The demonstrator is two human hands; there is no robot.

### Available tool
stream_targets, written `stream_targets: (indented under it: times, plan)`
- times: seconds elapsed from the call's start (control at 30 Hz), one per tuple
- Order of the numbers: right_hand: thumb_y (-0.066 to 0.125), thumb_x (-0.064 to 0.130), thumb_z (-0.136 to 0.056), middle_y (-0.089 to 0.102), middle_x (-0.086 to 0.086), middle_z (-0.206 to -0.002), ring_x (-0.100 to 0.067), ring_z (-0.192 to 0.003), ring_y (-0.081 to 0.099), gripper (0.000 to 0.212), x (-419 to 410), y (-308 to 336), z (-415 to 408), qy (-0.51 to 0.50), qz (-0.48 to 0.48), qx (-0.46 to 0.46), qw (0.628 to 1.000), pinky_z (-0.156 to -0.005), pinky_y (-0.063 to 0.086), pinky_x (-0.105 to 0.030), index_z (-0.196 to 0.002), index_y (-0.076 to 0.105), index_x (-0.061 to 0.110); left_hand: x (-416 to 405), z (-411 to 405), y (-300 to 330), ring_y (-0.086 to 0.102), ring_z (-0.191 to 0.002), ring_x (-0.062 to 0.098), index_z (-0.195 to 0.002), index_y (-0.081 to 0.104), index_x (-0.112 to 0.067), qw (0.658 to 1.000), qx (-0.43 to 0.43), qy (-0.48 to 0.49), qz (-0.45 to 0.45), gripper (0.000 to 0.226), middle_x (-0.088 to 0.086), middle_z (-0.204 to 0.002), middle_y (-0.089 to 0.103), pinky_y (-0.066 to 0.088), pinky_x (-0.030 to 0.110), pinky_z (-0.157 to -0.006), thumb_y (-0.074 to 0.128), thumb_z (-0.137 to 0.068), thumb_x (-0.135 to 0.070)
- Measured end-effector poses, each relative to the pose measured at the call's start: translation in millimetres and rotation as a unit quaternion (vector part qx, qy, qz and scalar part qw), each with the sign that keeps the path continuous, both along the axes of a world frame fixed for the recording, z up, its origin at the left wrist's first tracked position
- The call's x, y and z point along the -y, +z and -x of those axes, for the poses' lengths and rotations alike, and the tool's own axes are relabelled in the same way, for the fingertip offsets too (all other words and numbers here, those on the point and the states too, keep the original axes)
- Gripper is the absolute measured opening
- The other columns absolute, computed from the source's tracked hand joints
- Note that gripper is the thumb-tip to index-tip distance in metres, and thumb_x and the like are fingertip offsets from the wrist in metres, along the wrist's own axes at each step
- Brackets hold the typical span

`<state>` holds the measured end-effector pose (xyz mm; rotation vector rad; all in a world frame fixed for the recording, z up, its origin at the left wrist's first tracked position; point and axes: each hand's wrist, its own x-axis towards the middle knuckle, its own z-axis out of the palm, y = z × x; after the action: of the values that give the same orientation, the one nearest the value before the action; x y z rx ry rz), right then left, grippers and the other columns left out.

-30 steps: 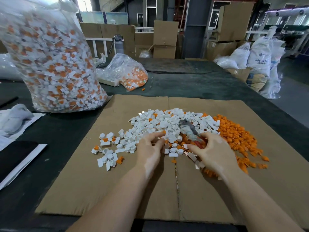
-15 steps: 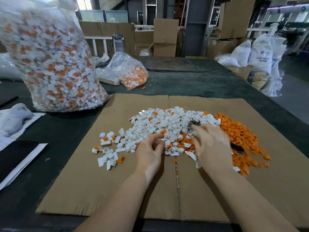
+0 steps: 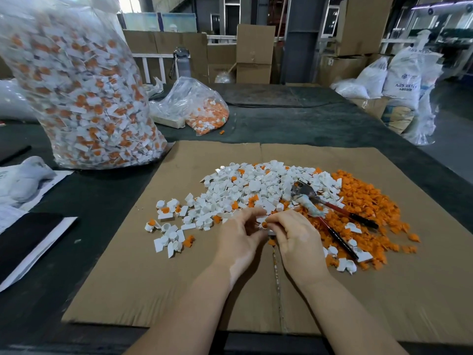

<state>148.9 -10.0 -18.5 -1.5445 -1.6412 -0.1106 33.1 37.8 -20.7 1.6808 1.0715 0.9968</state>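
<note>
Left hand (image 3: 239, 239) and right hand (image 3: 297, 239) meet at mid-cardboard (image 3: 128, 278), fingertips of both pinching one small white piece (image 3: 263, 223) with an orange insert, at the near edge of the white pile (image 3: 256, 188); pliers (image 3: 314, 201) lie just right, handles over the orange pile (image 3: 366, 198).

Cardboard sheet (image 3: 153, 278) flat on worktop (image 3: 102, 190). Left-hand fingers (image 3: 252, 214) and right-hand fingers (image 3: 279, 219) meet over sheet's middle, small cap (image 3: 265, 224) between them. Cap pile (image 3: 256, 185) just behind fingers, on sheet. Loose scatter of caps (image 3: 174, 234) left of fingers. Pliers (image 3: 307, 193) right-behind fingers, on pile, handles trailing right. Pile of smaller pieces (image 3: 368, 198) further right. Big filled bag (image 3: 84, 98) far left-behind, on worktop; small bag (image 3: 194, 106) behind, beyond sheet. Papers (image 3: 48, 238) far left.
</note>
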Motion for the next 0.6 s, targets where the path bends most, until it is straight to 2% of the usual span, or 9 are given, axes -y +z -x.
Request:
stream_targets:
  times: [0.1, 0.17, 0.3, 0.47, 0.6]
  plan:
    - [0.063, -0.006, -0.082, 0.067, -0.006, -0.085, -0.019, -0.083, 0.062, 0.013, 1.1, -0.2, -1.3, -0.021, -0.01, -0.023, 0.999, -0.077, 0.047, -0.021, -0.091, 0.069, 0.002, 0.2, -0.4, 0.3, 0.052, -0.073, 0.002, -0.107, 0.064, -0.02, 1.0, 0.01, 0.011, 0.006, 0.034, -0.003, -0.086, 0.061, 0.041, 0.004, -0.065, 0.07, -0.08, 0.001]
    - [0.062, -0.007, -0.083, 0.067, -0.006, -0.086, -0.02, -0.084, 0.062, 0.015, 2.3, 0.1, -1.8, -0.025, -0.016, -0.034, 0.999, -0.076, 0.05, -0.026, -0.092, 0.069, 0.002, 0.0, -0.4, 0.5, 0.053, -0.072, 0.001, -0.105, 0.064, -0.021, 1.0, 0.011, 0.012, 0.006, 0.034, -0.003, -0.086, 0.061, 0.041, 0.003, -0.064, 0.069, -0.08, 0.002]
    - [0.066, -0.005, -0.081, 0.066, -0.005, -0.086, -0.019, -0.085, 0.061, 0.014, 4.1, 0.9, -1.2, 0.0, -0.008, -0.023, 1.0, -0.079, 0.049, -0.026, -0.092, 0.07, 0.003, 0.3, -0.7, 1.7, 0.053, -0.073, 0.0, -0.104, 0.065, -0.022, 1.0, -0.002, 0.011, -0.001, 0.032, -0.007, -0.089, 0.062, 0.04, 0.003, -0.066, 0.07, -0.08, -0.001]
    - [0.07, 0.001, -0.079, 0.064, -0.005, -0.083, -0.02, -0.084, 0.06, 0.01, 4.3, 2.0, 0.4, 0.006, 0.008, 0.004, 1.0, -0.079, 0.047, -0.024, -0.088, 0.072, 0.005, 0.1, -0.4, 0.9, 0.054, -0.079, -0.002, -0.103, 0.065, -0.024, 1.0, -0.016, 0.012, -0.009, 0.031, -0.016, -0.089, 0.06, 0.041, 0.004, -0.073, 0.071, -0.08, -0.005]
    - [0.07, 0.0, -0.078, 0.062, -0.005, -0.079, -0.02, -0.081, 0.059, 0.005, 2.6, 1.4, 0.4, 0.002, 0.011, 0.014, 1.0, -0.076, 0.044, -0.022, -0.079, 0.068, 0.004, 1.7, -2.1, 1.1, 0.054, -0.072, -0.001, -0.095, 0.063, -0.027, 1.0, -0.016, 0.001, -0.014, 0.032, -0.012, -0.084, 0.061, 0.042, 0.005, -0.068, 0.07, -0.079, 0.0]
